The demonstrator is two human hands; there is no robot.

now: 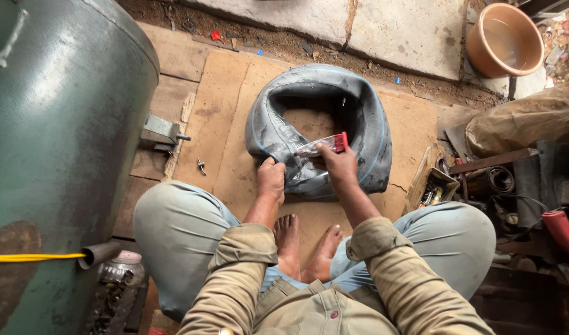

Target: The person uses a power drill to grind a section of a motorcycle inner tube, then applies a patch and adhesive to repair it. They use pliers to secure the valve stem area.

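A dark grey rubber inner tube (365, 118) lies folded in a ring on a sheet of brown cardboard (225, 118) in front of my crossed legs. My left hand (271, 178) is closed into a fist and presses down on the near edge of the tube. My right hand (339, 167) holds a small flattened tube with a red end (325, 146), its nozzle end pointing toward the rubber just beside my left hand. My bare feet rest on the cardboard below both hands.
A large green metal tank (61, 124) fills the left side, with a yellow hose and a jar (120, 267) at its base. A copper-coloured basin (505, 40) stands at the back right. Tools, a box and a red power tool (564, 229) crowd the right.
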